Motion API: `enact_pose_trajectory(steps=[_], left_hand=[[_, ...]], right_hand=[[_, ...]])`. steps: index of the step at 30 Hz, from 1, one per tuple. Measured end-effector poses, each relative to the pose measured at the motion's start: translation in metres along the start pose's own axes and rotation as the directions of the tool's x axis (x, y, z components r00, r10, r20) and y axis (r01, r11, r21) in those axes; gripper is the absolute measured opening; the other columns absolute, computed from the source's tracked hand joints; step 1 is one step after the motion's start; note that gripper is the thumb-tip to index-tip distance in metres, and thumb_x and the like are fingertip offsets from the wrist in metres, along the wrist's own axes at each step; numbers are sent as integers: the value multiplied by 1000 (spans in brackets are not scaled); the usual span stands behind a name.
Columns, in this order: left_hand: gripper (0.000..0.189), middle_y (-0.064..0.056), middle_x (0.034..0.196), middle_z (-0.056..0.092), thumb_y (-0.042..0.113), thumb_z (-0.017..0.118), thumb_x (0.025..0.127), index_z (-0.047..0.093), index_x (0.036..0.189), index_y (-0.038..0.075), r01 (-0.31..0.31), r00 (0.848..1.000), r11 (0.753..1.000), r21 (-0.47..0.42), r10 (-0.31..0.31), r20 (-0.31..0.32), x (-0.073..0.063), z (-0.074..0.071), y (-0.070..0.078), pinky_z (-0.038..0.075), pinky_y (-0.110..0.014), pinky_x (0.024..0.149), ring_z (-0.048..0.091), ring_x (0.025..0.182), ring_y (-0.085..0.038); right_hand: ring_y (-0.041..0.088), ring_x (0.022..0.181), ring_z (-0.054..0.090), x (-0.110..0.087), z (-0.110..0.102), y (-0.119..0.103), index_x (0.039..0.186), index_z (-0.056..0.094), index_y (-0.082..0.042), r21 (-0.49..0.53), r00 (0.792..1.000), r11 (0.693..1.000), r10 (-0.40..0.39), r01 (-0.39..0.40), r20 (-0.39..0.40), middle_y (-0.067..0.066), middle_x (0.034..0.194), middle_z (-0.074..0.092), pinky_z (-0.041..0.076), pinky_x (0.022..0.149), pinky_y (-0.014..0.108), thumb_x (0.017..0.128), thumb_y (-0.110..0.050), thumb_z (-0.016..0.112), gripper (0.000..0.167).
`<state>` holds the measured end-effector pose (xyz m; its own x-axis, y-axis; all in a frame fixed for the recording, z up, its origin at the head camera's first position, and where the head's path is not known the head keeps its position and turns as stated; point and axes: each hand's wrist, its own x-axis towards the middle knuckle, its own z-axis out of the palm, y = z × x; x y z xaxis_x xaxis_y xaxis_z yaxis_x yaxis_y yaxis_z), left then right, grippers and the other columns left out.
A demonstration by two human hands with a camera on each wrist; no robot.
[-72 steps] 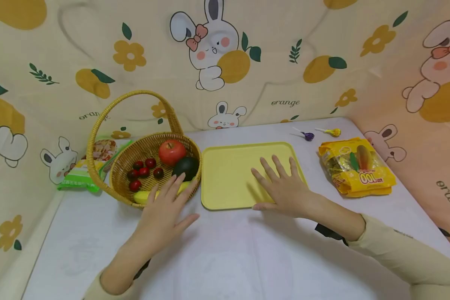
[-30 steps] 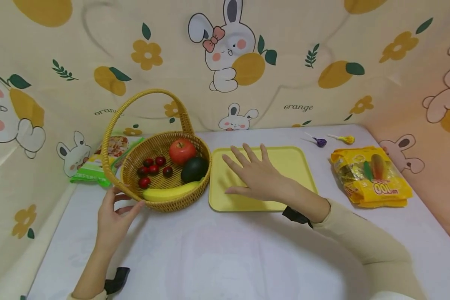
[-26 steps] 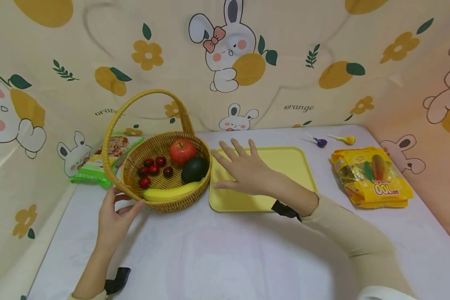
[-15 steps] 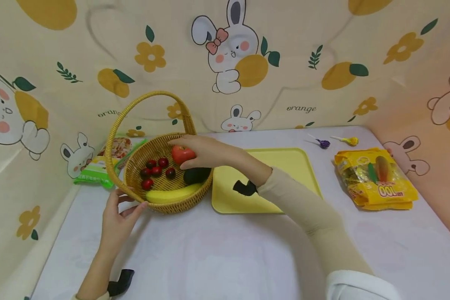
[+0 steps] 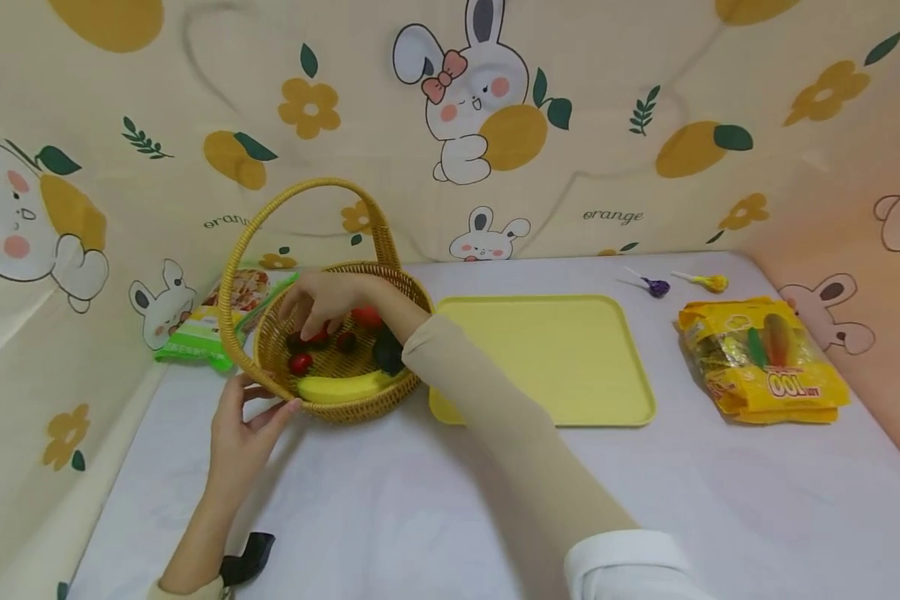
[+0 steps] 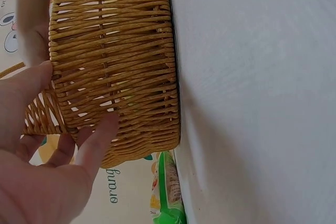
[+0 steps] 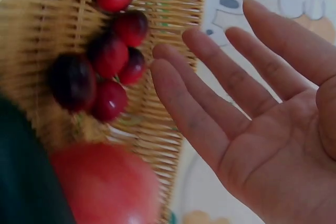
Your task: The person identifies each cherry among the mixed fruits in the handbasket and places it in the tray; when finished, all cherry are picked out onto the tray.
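My left hand [image 5: 238, 437] holds the wicker basket [image 5: 360, 408] at its near left side, by the handle's foot. In the left wrist view its thumb touches the rim, and the other fingers lie against the woven side [image 6: 115, 51]. Over the basket hovers my right hand [image 5: 322, 300], its fingers slightly bent and holding nothing. Several dark red cherries [image 7: 107, 53] lie on the basket floor by those fingers. A red apple [image 7: 105, 182], partly covered by the right arm in the head view, a dark green avocado [image 5: 387, 353] and a banana [image 5: 345, 387] share the basket.
Right of the basket lies a yellow tray [image 5: 570, 358], crossed at its left by my right sleeve. A yellow snack bag [image 5: 765, 362], a purple lollipop [image 5: 656, 287] and a yellow lollipop [image 5: 712, 283] are farther right. A green food bag [image 5: 202, 333] sits behind the basket's left side.
My right hand has moved left from above the tray, past the apple, to above the cherries. The left hand went to the basket's left side earlier and stays there.
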<state>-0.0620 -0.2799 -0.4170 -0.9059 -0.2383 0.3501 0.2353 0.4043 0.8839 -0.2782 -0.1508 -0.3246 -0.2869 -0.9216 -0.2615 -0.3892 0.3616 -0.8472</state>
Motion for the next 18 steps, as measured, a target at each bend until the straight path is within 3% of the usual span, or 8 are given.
enact_pose_trajectory(steps=[7, 14, 18], left_hand=[[52, -19, 125, 48, -17, 69, 83, 45, 128, -11, -12, 1000, 998, -54, 12, 0, 1, 1, -2, 59, -18, 83, 53, 108, -17], [53, -17, 124, 48, -17, 71, 82, 47, 127, -6, -15, 1000, 999, -43, 15, -7, 0, 1, -3, 59, -18, 82, 55, 107, -18], [54, -18, 124, 47, -17, 71, 82, 45, 129, -9, -13, 1000, 999, -41, 13, -3, 0, 0, -3, 59, -18, 82, 55, 106, -17]], right_hand=[[36, 109, 63, 16, 7, 13, 141, 54, -3, 106, 996, 991, 73, -79, 56, 18, 129, 63, 61, 88, 41, 94, -6, 68, 49], [33, 107, 64, 24, 14, 24, 143, 51, -1, 145, 990, 985, 81, -98, 118, 21, 130, 62, 58, 94, 45, 93, -2, 67, 52], [29, 105, 66, 27, 17, 27, 143, 50, -1, 169, 987, 981, 77, -101, 143, 21, 128, 63, 58, 94, 46, 91, 0, 68, 55]])
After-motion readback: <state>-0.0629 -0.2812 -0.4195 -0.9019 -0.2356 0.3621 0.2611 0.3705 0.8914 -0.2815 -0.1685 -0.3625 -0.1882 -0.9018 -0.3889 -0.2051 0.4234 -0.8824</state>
